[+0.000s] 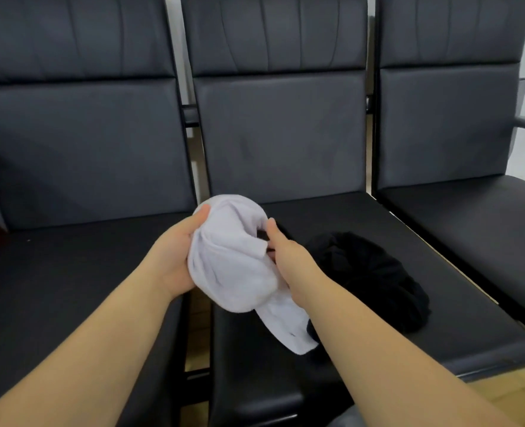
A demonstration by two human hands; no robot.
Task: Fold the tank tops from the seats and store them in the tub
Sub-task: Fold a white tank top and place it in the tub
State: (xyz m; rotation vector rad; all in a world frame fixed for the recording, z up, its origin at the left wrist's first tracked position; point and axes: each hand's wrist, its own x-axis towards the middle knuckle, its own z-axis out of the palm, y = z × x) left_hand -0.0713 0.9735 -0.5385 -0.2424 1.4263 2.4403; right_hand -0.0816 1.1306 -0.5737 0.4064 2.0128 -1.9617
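white tank top (230, 266) bunched up, held in the air above the gap between the left seat (70, 272) and the middle seat (363, 226). gripped on its left side by the left hand (175, 257), fingers curled behind the cloth, and pinched on its right side by the right hand (286, 257). black tank top (375, 278) crumpled on the middle seat, just right of the hands. right seat (477, 217) further right.

White tank top (230, 260) soft matt cloth; seats (286, 134) smooth leatherette.
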